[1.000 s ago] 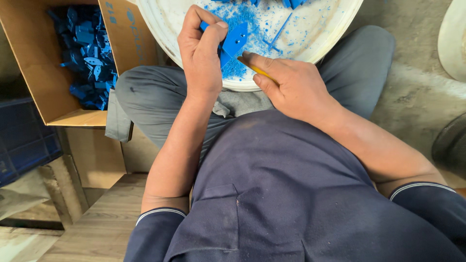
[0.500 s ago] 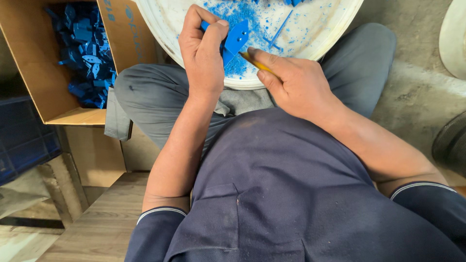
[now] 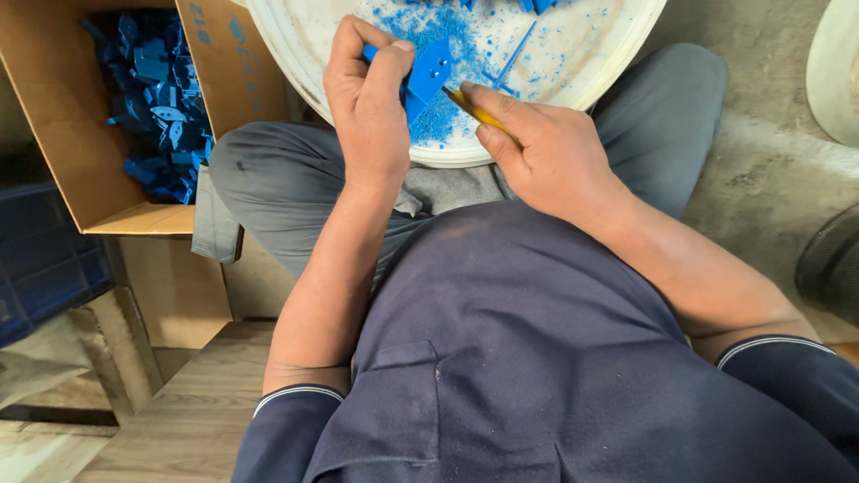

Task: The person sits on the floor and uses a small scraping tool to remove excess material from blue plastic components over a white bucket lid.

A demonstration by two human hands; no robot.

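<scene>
My left hand grips a flat blue plastic part and holds it upright over a white round basin. My right hand is closed around a thin yellow-handled tool whose tip touches the lower edge of the blue part. Blue shavings and thin blue strips lie scattered inside the basin. The basin rests between my knees, against my grey trousers.
An open cardboard box at the left holds several more blue plastic parts. A dark blue crate stands below it. A wooden surface lies lower left. Another white rim shows at the right on the concrete floor.
The blue part has turned slightly in my left hand, and my right hand has shifted the tool along its edge. The view has drifted a little.
</scene>
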